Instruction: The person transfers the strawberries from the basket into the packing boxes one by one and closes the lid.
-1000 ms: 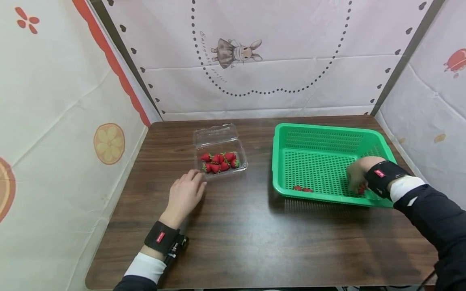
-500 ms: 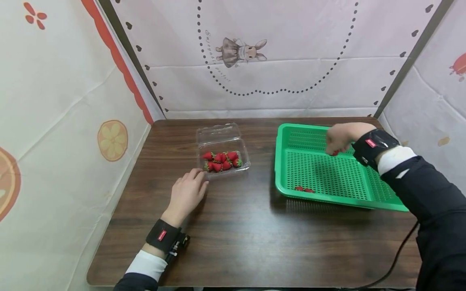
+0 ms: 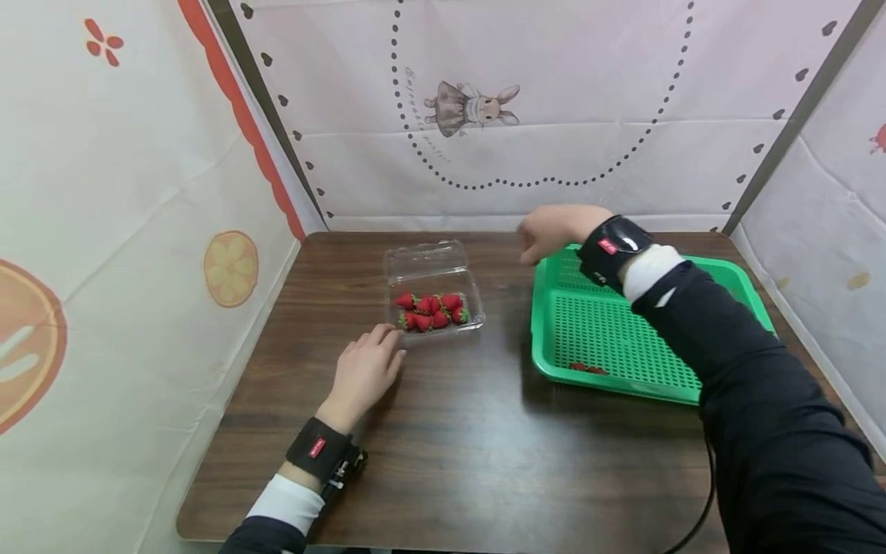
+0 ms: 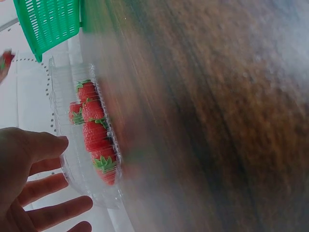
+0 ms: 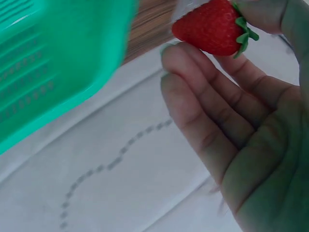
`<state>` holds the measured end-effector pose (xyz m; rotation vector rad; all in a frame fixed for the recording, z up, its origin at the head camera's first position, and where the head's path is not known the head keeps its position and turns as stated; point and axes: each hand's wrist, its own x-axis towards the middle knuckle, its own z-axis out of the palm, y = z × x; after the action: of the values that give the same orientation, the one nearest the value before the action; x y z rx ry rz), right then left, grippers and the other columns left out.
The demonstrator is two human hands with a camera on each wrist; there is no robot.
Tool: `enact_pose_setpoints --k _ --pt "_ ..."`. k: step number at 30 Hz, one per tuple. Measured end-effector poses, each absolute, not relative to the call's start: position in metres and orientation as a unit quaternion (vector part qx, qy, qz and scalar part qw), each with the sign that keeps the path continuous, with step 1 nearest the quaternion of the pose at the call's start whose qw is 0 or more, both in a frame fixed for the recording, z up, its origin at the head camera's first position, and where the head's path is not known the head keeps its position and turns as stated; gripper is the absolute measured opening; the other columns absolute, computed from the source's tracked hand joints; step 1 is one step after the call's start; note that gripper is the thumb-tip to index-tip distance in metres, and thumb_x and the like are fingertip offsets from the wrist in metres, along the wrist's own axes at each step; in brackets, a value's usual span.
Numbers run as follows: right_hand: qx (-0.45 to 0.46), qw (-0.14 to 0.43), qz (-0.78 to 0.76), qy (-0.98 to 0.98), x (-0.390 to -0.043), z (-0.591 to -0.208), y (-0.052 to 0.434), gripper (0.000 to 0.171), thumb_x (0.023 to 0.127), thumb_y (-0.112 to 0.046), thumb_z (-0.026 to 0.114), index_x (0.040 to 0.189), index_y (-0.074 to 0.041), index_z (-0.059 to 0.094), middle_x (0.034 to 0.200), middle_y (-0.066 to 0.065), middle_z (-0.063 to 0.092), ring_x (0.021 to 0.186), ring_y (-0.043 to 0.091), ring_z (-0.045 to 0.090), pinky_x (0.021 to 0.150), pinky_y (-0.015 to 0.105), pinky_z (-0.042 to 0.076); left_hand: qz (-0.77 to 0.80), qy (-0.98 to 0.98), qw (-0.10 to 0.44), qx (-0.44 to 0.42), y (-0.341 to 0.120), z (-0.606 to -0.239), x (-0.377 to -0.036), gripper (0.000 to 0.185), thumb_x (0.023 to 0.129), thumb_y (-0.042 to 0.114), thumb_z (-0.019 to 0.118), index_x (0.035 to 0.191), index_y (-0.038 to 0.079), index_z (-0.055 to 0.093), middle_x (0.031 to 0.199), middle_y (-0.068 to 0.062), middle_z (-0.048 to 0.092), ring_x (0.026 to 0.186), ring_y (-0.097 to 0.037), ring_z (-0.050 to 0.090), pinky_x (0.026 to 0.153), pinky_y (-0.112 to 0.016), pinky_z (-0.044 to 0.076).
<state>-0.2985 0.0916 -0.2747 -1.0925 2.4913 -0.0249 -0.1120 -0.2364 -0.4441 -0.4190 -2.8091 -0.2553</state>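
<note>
My right hand (image 3: 554,231) is above the far left corner of the green basket (image 3: 547,327), pinching a red strawberry (image 5: 210,29) with a green leafy cap between thumb and fingers. The head view hides that strawberry behind the hand. A clear plastic clamshell box (image 3: 425,265) stands with its lid folded back, holding several strawberries (image 3: 432,308) in rows. My left hand (image 3: 367,373) is at the near left corner of the box; its thumb (image 4: 50,145) is right at the rim and its fingers are loosely extended. In the basket, more strawberries (image 3: 587,368) show near the front wall.
The brown wooden table (image 3: 443,462) runs under everything, with bare wood between box and basket. White printed cloth (image 3: 471,46) walls it in at the back and both sides. A black cable (image 3: 702,515) hangs below the right sleeve.
My right hand has lifted a strawberry from the basket's right side and carried it left, past the far left corner. The left hand has stayed at the box. The head view has shifted slightly.
</note>
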Motion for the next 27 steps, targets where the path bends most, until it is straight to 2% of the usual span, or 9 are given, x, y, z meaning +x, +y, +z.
enact_pose_setpoints --k 6,11,15,21,24,27 --pt "-0.457 0.18 -0.032 0.871 -0.304 -0.293 0.027 0.018 0.089 -0.02 0.067 0.08 -0.011 0.055 0.07 -0.005 0.047 0.062 0.011 0.041 0.061 0.028 0.038 -0.088 -0.977 0.134 -0.14 -0.238 -0.446 -0.108 0.036 0.094 0.023 0.073 0.125 0.006 0.068 0.124 -0.011 0.063 0.103 -0.031 0.066 0.079 -0.049 0.056" --pt "-0.48 0.179 -0.045 0.858 -0.302 -0.316 -0.021 0.018 0.091 -0.02 0.068 0.084 -0.01 0.055 0.067 -0.005 0.043 0.06 0.01 0.039 0.062 0.026 0.035 -0.084 -0.977 0.136 -0.14 -0.239 -0.447 -0.105 0.038 0.093 0.022 0.074 0.127 0.007 0.067 0.127 -0.01 0.063 0.102 -0.03 0.067 0.078 -0.049 0.056" --pt "-0.475 0.193 -0.034 0.858 -0.296 -0.33 -0.048 0.015 0.094 -0.022 0.067 0.091 -0.009 0.06 0.073 -0.004 0.049 0.063 0.011 0.043 0.063 0.027 0.038 -0.084 -0.977 0.134 -0.144 -0.24 -0.447 -0.104 0.04 0.092 0.021 0.075 0.129 0.008 0.066 0.129 -0.009 0.062 0.102 -0.03 0.067 0.077 -0.048 0.057" --pt "-0.474 0.168 -0.026 0.864 -0.291 -0.348 -0.078 0.022 0.093 -0.028 0.068 0.103 -0.008 0.064 0.09 0.0 0.063 0.079 0.015 0.057 0.072 0.03 0.049 -0.076 -0.977 0.139 -0.146 -0.244 -0.445 -0.103 0.043 0.093 0.022 0.074 0.132 0.009 0.065 0.132 -0.009 0.061 0.102 -0.029 0.067 0.076 -0.047 0.057" --pt "-0.475 0.169 -0.023 0.863 -0.291 -0.359 -0.09 0.022 0.093 -0.028 0.068 0.101 -0.008 0.063 0.089 0.0 0.064 0.079 0.014 0.058 0.073 0.029 0.05 -0.073 -0.976 0.141 -0.147 -0.245 -0.446 -0.102 0.043 0.093 0.022 0.074 0.133 0.01 0.064 0.133 -0.009 0.06 0.102 -0.029 0.067 0.076 -0.046 0.057" --pt "-0.466 0.185 -0.024 0.865 -0.289 -0.365 -0.1 0.018 0.093 -0.027 0.068 0.092 -0.01 0.061 0.083 -0.002 0.061 0.074 0.013 0.055 0.069 0.027 0.046 -0.071 -0.976 0.143 -0.147 -0.245 -0.445 -0.101 0.044 0.093 0.022 0.074 0.134 0.01 0.064 0.134 -0.009 0.06 0.103 -0.029 0.067 0.076 -0.046 0.057"
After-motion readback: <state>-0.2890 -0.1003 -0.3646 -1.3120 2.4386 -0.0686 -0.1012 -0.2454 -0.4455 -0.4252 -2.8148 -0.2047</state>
